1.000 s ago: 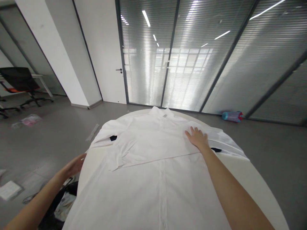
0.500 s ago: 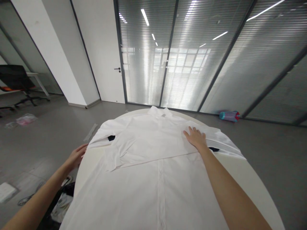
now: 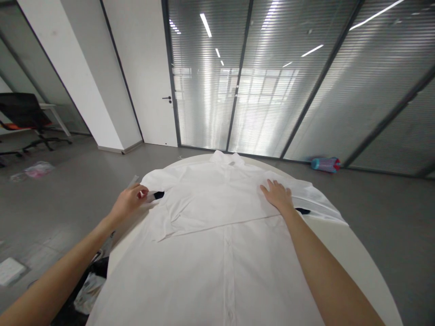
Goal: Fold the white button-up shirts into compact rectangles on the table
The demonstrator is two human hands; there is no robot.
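A white button-up shirt [image 3: 190, 267] lies spread over a round white table, its collar at the far edge and its placket running toward me. Across its upper part lies a folded-over layer of white cloth. My left hand [image 3: 128, 201] pinches the shirt's left-side sleeve between thumb and fingers at the table's edge, beside a small dark patch [image 3: 158, 195]. On the right part of the chest rests my right hand [image 3: 277, 195], flat with its fingers spread. The other sleeve [image 3: 321, 203] stretches out to the right of it.
The bare rim of the table [image 3: 360, 262] shows at right. Below its left side stands a black bag [image 3: 90, 285] with plastic wrapping. A blue and red bundle [image 3: 325, 165] lies by the glass wall. An office chair [image 3: 25, 113] stands far left.
My left hand has moved up and to the right, from beside the table edge, and has drawn the left-side sleeve inward. My right hand has stayed in place on the shirt.
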